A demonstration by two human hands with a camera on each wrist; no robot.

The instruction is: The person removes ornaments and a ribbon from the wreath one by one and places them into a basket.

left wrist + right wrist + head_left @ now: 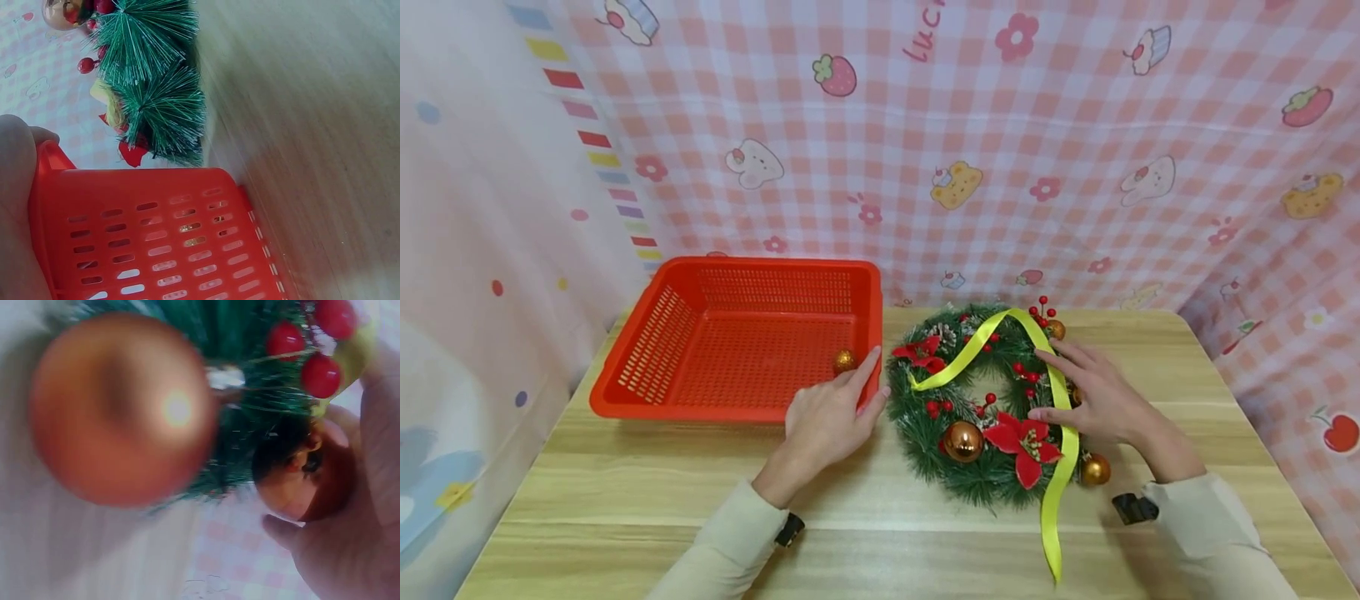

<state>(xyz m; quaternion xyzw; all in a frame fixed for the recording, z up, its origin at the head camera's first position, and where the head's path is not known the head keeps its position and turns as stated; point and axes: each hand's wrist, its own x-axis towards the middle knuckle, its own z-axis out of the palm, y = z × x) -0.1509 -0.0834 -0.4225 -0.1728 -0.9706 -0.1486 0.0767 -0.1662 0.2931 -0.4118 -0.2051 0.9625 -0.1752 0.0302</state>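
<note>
My left hand [831,417] rests over the front right corner of a red plastic basket [625,408], its index finger straight along the rim. A gold glitter ball [844,361] lies inside the basket just beyond that hand. To the right, a green Christmas wreath [917,442] lies flat, with red poinsettias [1026,446], berries and a shiny copper bauble [963,441]. A yellow ribbon [1052,508] loops loosely across it. My right hand [1097,400] spreads over the wreath's right side, fingertips at the ribbon. In the right wrist view, a shiny bauble [306,481] sits against that palm.
The wooden table [910,558] carries everything, its back edge against a pink checked cloth [880,167]. A matte gold bauble [1094,469] sticks out from the wreath's lower right, near the right wrist. The ribbon's tail lies on the table in front.
</note>
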